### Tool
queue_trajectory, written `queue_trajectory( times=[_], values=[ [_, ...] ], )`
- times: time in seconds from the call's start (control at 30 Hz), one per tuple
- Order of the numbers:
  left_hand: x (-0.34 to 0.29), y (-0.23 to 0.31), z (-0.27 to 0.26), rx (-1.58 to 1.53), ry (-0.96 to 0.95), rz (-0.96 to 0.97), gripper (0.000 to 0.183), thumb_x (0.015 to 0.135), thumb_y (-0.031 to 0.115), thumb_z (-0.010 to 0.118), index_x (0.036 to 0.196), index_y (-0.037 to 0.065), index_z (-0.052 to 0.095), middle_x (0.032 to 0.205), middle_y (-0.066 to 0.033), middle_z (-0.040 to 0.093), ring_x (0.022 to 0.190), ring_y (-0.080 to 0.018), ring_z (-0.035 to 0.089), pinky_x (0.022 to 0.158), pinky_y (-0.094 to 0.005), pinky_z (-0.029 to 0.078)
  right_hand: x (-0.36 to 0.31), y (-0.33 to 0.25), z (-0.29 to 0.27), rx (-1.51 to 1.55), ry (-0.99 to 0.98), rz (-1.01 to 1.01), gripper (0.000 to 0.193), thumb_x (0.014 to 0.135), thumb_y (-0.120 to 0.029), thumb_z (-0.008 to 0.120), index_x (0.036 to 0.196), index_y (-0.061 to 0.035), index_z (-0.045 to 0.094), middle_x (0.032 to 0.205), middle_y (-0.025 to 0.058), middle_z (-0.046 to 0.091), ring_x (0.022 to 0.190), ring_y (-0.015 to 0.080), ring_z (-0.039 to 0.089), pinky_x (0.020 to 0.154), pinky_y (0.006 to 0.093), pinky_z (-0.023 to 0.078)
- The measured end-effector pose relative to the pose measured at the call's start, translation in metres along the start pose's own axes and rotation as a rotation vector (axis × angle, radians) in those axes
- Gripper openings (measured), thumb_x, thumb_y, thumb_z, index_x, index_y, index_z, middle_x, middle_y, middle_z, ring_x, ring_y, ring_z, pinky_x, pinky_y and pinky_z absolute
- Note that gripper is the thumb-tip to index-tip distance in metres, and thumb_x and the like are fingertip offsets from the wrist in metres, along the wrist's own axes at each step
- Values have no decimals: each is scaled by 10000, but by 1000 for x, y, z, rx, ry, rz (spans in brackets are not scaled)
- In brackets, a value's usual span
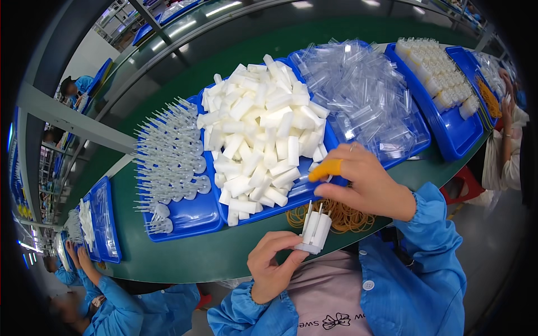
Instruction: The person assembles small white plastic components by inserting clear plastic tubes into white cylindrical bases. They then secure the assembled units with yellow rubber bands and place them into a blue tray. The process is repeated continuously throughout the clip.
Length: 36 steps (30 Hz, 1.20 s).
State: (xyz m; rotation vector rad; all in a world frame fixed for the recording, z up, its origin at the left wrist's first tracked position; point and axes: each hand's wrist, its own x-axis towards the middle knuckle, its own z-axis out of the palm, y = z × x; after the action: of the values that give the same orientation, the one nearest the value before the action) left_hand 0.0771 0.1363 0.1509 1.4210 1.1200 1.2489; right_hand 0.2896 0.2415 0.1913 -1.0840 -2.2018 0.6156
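Low in front of me, my left hand (274, 260) pinches a pale grey plastic base (309, 248) by its edge. White foam blocks (319, 227) stand upright on that base, and thin pale prongs rise beside them. Just above hovers my right hand (364, 182), palm down, with a yellow cot (325, 169) on one finger. Its thumb and forefinger are bent toward each other, and a small white end shows between them, seemingly a foam block mostly hidden by the fingers. Behind it, a blue tray (263, 214) is heaped with loose white foam blocks (263, 134).
Brown rubber bands (352, 217) lie by the table's near edge. Left of the foam, a blue tray (193, 215) holds several pronged bases (171, 157). Clear plastic tubes (364, 95) fill another tray. Farther right stands a tray of finished-looking pieces (437, 73). Co-workers sit at both sides.
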Motion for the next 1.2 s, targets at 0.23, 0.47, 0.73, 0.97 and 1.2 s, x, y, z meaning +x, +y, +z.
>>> queue_trajectory(
  times=[0.23, 0.47, 0.73, 0.97, 1.2],
  values=[
    [-2, -5, -4, -26, 35, -16, 216, 723, -78, 703, 928, -19, 669, 946, -132, 631, 839, -186, 596, 734, -272, 475, 9, 21, 20, -548, -104, -33, 182, 679, -217, 727, 752, -60, 671, 819, 58, 553, 883, 239, 504, 755, 363, 353],
    [1, -5, -8, -31, 46, 10, 188, 726, -76, 698, 903, -14, 678, 924, -122, 637, 830, -199, 592, 726, -272, 472, -7, 10, 18, -354, -49, -138, 176, 766, -111, 625, 932, -52, 638, 878, 69, 557, 918, 230, 547, 868, 374, 382],
    [5, 1, -12, 179, -26, 206, 118, 718, -26, 706, 825, 10, 670, 856, -98, 629, 799, -211, 576, 696, -299, 460, -6, 9, 0, 374, -166, 200, 141, 884, -143, 576, 991, -53, 591, 850, 28, 558, 792, 159, 550, 728, 283, 438],
    [6, 4, -12, 244, -77, 325, 276, 629, -70, 702, 871, 64, 707, 918, -62, 657, 805, -231, 594, 696, -323, 482, -3, 17, 4, 927, -181, 443, 208, 919, -225, 581, 959, -22, 597, 817, -28, 558, 738, 34, 493, 666, 206, 416],
    [6, 5, -12, 289, -118, 352, 324, 599, -79, 684, 884, 71, 718, 922, -52, 653, 804, -229, 591, 694, -317, 486, -4, 17, 8, 944, -206, 457, 220, 911, -239, 594, 943, -22, 612, 817, -24, 582, 770, 38, 520, 688, 203, 428]
  ],
)
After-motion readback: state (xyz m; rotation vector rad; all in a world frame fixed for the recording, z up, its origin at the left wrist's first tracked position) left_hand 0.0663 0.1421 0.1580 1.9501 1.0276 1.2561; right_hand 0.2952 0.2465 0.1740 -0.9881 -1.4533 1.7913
